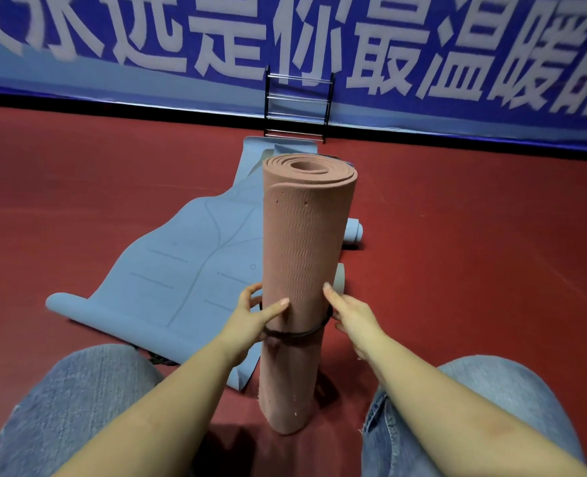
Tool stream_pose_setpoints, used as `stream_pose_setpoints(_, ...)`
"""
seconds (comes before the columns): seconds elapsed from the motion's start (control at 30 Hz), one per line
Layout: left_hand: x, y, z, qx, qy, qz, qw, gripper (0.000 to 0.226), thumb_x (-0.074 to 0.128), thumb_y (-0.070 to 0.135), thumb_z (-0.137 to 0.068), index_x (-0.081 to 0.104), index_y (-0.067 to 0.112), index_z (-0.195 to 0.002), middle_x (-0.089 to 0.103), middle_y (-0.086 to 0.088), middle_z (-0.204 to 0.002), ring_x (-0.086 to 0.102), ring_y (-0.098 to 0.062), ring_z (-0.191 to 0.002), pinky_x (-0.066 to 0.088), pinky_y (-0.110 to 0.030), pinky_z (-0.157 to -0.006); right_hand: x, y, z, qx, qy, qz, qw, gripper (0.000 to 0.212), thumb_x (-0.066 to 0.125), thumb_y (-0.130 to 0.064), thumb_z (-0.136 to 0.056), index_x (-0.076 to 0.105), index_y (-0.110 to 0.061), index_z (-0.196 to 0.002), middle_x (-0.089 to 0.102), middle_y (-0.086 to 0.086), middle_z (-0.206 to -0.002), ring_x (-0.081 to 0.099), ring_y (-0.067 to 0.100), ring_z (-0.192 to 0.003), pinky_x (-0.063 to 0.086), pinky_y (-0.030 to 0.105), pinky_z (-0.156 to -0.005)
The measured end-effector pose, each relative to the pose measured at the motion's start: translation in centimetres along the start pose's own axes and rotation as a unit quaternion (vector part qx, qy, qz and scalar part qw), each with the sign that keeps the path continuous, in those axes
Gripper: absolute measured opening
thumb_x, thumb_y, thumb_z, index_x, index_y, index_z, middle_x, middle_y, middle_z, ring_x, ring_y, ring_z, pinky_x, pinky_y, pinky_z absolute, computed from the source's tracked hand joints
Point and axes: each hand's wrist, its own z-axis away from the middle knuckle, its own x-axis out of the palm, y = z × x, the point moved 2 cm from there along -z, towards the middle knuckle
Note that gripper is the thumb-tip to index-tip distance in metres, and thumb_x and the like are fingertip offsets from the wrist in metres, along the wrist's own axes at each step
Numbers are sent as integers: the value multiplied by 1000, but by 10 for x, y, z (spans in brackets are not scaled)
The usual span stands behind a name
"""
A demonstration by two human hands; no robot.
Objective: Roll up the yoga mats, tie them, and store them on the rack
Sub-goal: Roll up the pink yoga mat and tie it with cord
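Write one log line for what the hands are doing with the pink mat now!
pink rolled mat: upright on floor | dark strap: around it | left hand, right hand: at strap | blue mat: unrolled | rack: empty
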Motion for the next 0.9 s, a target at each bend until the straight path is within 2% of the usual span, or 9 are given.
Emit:
stream_pose_setpoints(0.13,19,34,2,36,2,10,999,62,69,41,-81,36,32,-133,49,1,-128,55,-5,-100,53,-35,-75,-7,-44,0,-38,11,-32,999,27,65,-38,-86,69,-19,-105,69,-6,-104,63,5,-97,49,22,-88)
stream_pose_setpoints(0.23,43,68,-10,57,6,20,998,62,65,46,-82,33,30,-132,54,5,-117,58,-9,-96,54,-36,-74,-20,-91,-12,-91,23,-14,996,33,66,-37,-86,69,-16,-112,68,-12,-97,60,-10,-79,45,5,-65)
stream_pose_setpoints(0.37,91,107,-35,61,8,49,997,58,62,48,-85,31,29,-130,56,8,-107,61,-14,-98,53,-37,-76,-55,-143,-32,-136,56,44,988,42,67,-44,-83,68,-16,-115,66,-11,-101,61,-1,-85,42,8,-72)
stream_pose_setpoints(0.47,132,116,-58,32,-25,47,998,64,63,53,-82,30,30,-131,55,5,-118,58,-20,-110,52,-38,-78,-95,-158,-49,-136,87,62,985,47,68,-51,-79,71,-16,-110,68,-10,-96,60,-6,-77,42,3,-62)
stream_pose_setpoints(0.57,177,111,-80,6,-50,17,999,67,63,55,-81,30,27,-132,46,2,-120,53,-21,-111,52,-39,-78,-140,-151,-65,-97,139,101,980,81,66,-75,-57,70,-17,-113,69,-5,-111,64,8,-98,47,19,-86)
stream_pose_setpoints(0.6,192,106,-88,-6,-54,14,998,66,63,55,-81,31,25,-131,46,2,-118,53,-20,-106,52,-40,-81,-155,-145,-69,-79,151,111,979,84,65,-78,-55,70,-18,-113,69,-4,-113,63,10,-101,46,24,-88)
stream_pose_setpoints(0.73,250,71,-114,-51,-77,-7,996,61,63,58,-79,38,21,-120,51,4,-110,56,-18,-94,49,-32,-68,-214,-106,-85,-2,193,156,969,77,60,-77,-65,72,-13,-106,68,4,-112,62,22,-104,47,32,-93)
stream_pose_setpoints(0.83,286,32,-136,-108,-105,-36,988,74,66,66,-71,43,18,-122,57,0,-118,60,-23,-102,53,-43,-80,-255,-65,-97,53,218,206,952,72,55,-77,-71,73,-11,-94,68,11,-110,61,30,-104,47,38,-94)
stream_pose_setpoints(0.9,306,4,-147,-132,-114,-63,983,70,61,64,-77,42,16,-124,57,-3,-120,59,-24,-103,54,-43,-76,-275,-37,-102,98,229,227,942,83,52,-85,-63,72,-11,-95,68,12,-107,63,32,-99,49,39,-91)
